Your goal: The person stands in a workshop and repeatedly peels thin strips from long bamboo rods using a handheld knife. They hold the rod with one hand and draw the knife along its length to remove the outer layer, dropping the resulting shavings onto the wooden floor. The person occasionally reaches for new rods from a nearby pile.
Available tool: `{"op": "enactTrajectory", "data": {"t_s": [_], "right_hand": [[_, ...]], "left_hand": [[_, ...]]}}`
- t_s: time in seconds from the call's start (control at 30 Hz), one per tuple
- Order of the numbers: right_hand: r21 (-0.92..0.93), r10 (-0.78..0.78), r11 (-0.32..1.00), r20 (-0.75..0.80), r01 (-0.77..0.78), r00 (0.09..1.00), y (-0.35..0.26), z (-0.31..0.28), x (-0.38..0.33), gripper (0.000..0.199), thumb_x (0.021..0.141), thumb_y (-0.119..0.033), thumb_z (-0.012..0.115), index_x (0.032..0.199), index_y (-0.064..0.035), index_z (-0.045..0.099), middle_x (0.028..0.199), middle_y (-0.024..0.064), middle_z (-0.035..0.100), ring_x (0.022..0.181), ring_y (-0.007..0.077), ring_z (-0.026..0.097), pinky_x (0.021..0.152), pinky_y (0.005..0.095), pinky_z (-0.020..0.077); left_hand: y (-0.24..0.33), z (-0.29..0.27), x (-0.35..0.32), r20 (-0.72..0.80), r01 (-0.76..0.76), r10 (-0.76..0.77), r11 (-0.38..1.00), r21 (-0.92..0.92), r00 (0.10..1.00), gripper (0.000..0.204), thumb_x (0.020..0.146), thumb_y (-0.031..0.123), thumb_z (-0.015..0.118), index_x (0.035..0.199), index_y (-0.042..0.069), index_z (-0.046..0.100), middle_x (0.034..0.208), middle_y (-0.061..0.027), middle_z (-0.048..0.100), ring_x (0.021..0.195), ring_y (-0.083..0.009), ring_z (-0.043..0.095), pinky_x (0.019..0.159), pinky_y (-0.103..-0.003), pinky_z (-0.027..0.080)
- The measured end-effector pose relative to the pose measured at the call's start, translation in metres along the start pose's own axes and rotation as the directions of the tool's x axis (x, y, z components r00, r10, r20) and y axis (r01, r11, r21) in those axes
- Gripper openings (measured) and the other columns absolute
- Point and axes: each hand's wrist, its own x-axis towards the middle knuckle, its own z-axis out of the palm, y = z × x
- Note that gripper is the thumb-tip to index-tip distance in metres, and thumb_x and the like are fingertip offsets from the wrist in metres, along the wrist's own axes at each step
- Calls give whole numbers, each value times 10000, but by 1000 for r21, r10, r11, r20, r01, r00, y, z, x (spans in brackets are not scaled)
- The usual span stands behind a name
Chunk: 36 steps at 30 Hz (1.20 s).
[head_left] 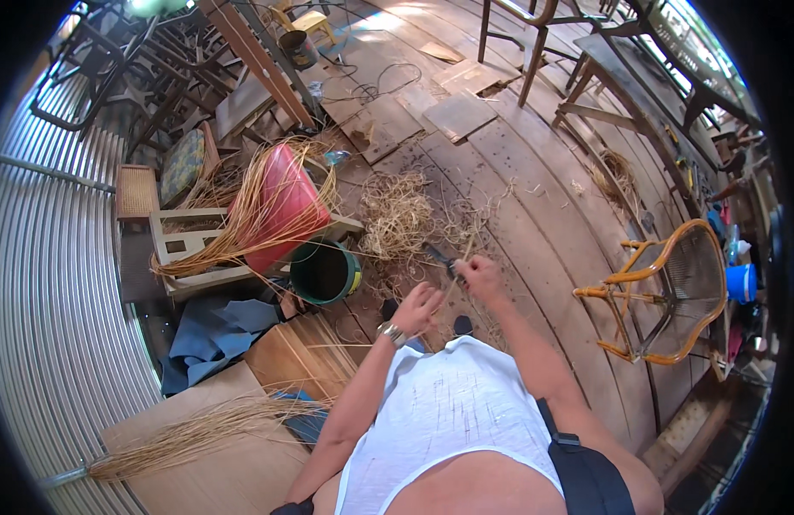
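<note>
In front of my body my right hand [481, 276] is closed round a dark, knife-like tool [438, 255] that points away to the left. A thin pale rattan strip [453, 293] runs from beside that hand toward my left hand [418, 307]. The left fingers are curled at the strip's near end, and the exact grip is too small to see clearly. Just beyond both hands lies a heap of pale shavings [397, 215] on the floor.
A green bucket [325, 271] stands left of my hands. Behind it, long rattan strands drape over a red chair [281, 210]. A rattan armchair [663, 296] is at right. A strand bundle [199, 433] lies on boards at lower left; blue cloth [215, 336] is nearby.
</note>
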Motion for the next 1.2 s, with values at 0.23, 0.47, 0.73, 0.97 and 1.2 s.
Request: {"op": "enactTrajectory", "data": {"t_s": [0.23,0.47,0.73,0.97,1.2], "right_hand": [[-10,20,1000,-23,-20,1000,11,6,2,354,799,-328,699,668,-8,621,549,82,602,493,145,601,483,314,468],[-28,154,985,-274,-168,949,14,-167,88,344,861,-353,650,690,-55,626,558,69,604,432,135,573,413,274,455],[-117,-26,993,-81,16,996,22,-51,36,364,815,-364,669,698,-21,633,579,102,611,513,171,597,533,336,473],[-160,-75,984,64,84,995,14,29,-25,372,816,-371,662,730,-10,638,644,156,617,590,240,613,573,378,470],[35,71,997,96,-75,993,18,8,-26,358,836,-363,649,696,-34,629,583,75,610,530,175,621,517,335,491]], "left_hand": [[-17,16,21,-2,-146,154,937,316,988,377,953,352,537,799,13,598,670,-47,580,603,-132,527,570,-273,420],[-49,-93,-169,-43,-8,40,812,584,998,296,941,300,524,892,34,646,717,-103,623,665,-198,594,636,-326,462],[-57,-106,-144,-381,272,-58,799,536,923,565,908,416,564,1247,-34,520,966,-161,668,883,-220,649,799,-379,489],[36,1,-19,82,350,-340,910,-223,937,444,945,408,539,1107,-1,601,902,-50,637,645,-100,595,577,-255,472],[5,17,-2,-46,-159,205,864,477,978,402,959,386,507,819,23,610,683,-63,603,607,-135,574,586,-290,470]]}}
